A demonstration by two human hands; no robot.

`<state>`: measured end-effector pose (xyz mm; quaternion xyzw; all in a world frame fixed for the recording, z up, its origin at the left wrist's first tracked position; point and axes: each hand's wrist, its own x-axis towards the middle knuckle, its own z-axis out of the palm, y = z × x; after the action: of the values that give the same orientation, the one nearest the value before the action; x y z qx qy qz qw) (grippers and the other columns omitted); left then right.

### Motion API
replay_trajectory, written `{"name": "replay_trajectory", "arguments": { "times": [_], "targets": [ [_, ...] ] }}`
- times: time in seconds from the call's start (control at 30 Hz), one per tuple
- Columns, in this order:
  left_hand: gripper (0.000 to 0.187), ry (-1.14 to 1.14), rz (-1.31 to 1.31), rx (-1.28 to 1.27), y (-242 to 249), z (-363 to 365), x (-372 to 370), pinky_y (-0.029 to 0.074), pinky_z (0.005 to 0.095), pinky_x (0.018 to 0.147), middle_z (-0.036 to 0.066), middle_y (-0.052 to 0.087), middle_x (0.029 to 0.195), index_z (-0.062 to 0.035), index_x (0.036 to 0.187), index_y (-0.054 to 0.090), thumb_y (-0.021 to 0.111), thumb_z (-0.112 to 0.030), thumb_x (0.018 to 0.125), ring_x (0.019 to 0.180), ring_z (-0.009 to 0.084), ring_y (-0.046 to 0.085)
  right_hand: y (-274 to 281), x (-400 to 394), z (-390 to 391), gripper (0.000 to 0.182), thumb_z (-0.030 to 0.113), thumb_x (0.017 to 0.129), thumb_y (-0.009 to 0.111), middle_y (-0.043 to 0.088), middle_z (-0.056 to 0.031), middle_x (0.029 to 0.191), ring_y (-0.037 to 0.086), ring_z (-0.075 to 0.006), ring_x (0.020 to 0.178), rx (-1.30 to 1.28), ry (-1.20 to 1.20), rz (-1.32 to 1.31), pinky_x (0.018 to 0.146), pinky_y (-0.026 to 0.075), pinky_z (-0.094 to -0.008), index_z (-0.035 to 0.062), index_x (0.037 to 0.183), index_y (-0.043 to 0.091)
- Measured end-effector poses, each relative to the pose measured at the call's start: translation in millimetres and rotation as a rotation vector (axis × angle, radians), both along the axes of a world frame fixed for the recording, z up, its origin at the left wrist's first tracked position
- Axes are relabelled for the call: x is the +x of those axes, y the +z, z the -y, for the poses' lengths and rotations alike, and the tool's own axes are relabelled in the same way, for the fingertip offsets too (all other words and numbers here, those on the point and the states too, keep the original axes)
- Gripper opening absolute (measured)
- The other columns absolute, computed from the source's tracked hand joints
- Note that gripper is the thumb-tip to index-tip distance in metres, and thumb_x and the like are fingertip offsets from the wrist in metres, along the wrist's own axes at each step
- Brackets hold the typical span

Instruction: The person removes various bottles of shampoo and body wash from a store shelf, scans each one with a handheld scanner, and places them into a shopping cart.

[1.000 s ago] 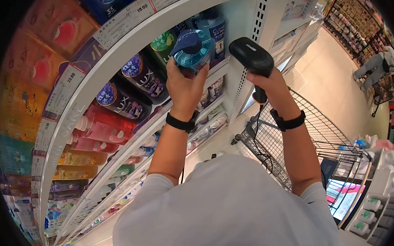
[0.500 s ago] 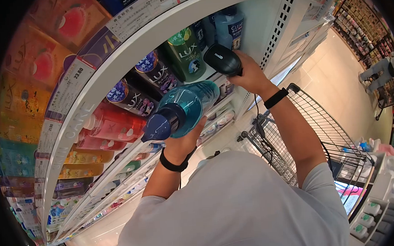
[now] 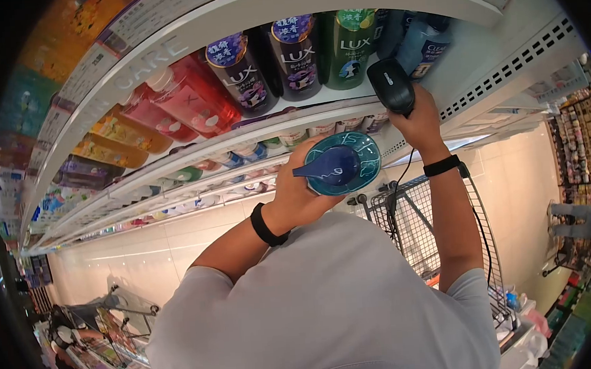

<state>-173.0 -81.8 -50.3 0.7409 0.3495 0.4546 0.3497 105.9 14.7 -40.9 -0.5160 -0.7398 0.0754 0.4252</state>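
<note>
My left hand (image 3: 301, 194) is wrapped round a teal pump bottle (image 3: 363, 154) with a dark blue pump head. The bottle is upright in front of my chest, seen from above, its nozzle toward the left. In my right hand (image 3: 418, 119) is a black handheld barcode scanner (image 3: 391, 87), with a cable running down from it. The scanner is held up before the shelf, apart from the bottle. Behind it stand a green LUX bottle (image 3: 350, 52) and a blue CLEAR bottle (image 3: 425, 44).
Dark LUX bottles (image 3: 296, 59), red bottles (image 3: 195, 96) and yellow bottles (image 3: 118, 131) line the shelf, whose white edge (image 3: 292, 122) runs across in front. A wire shopping cart (image 3: 413, 221) stands to my right. Other people (image 3: 572, 220) are farther off, to the right and lower left.
The pump bottle has gone from tilted to upright and moved right, away from the shelf bottles. My view has turned, and the scanner appears farther right. Both hands keep their hold.
</note>
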Motion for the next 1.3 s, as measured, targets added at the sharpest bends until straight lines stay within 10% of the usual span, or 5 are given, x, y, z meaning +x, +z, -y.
{"name": "replay_trajectory", "arguments": {
  "times": [0.23,0.67,0.83,0.87,1.3],
  "targets": [
    [0.08,0.062,0.056,-0.135,11.0,15.8,25.3,0.049,0.0275,0.062,0.006,0.063,0.096,-0.0042,0.135,0.045,0.087,-0.021,0.069,0.067,0.0125,0.057,8.8,1.7,-8.6,0.032,0.023,0.073,0.073,0.069,-0.0175,0.089,0.065,-0.0376,0.084,-0.215,-0.008,-0.129,0.076,0.05,-0.0428,0.0035,0.097,0.066],
    [0.088,0.254,0.011,-0.465,32.4,34.6,40.6,0.047,0.0314,0.063,0.008,0.059,0.081,-0.0018,0.139,0.043,0.086,-0.029,0.067,0.07,0.018,0.059,27.4,14.1,43.2,0.056,0.021,0.08,0.07,0.065,-0.0183,0.123,0.062,-0.0293,0.117,-0.333,0.559,-0.898,0.105,0.044,-0.0421,-0.0027,0.129,0.058],
    [0.088,0.182,0.026,-0.512,41.0,30.0,52.7,0.05,0.0323,0.072,0.016,0.063,0.103,0.0037,0.137,0.043,0.086,-0.031,0.068,0.08,0.0217,0.062,44.4,10.2,84.5,0.061,0.042,0.067,0.08,0.042,-0.0251,0.15,0.048,-0.0376,0.133,-0.559,0.793,-1.104,0.112,0.032,-0.0557,0.0066,0.113,0.062],
    [0.088,0.145,0.085,-0.525,42.3,29.6,56.9,0.05,0.0319,0.073,0.018,0.063,0.106,0.005,0.137,0.043,0.086,-0.031,0.069,0.081,0.0223,0.062,42.1,14.2,86.7,0.077,0.04,0.065,0.083,0.032,-0.0246,0.156,0.051,-0.029,0.13,-0.611,0.848,-1.121,0.109,0.037,-0.0421,0.0043,0.128,0.059],
    [0.082,-0.148,-0.047,-0.353,45.8,19.0,85.7,0.052,0.0337,0.08,0.019,0.066,0.114,0.0031,0.137,0.046,0.086,-0.023,0.07,0.095,0.0255,0.067,61.9,57.4,115.1,0.07,0.02,0.066,0.077,0.065,-0.0079,0.12,0.062,-0.0206,0.109,-0.644,0.517,-0.796,0.098,0.047,-0.0344,-0.0001,0.13,0.056]
  ]
}}
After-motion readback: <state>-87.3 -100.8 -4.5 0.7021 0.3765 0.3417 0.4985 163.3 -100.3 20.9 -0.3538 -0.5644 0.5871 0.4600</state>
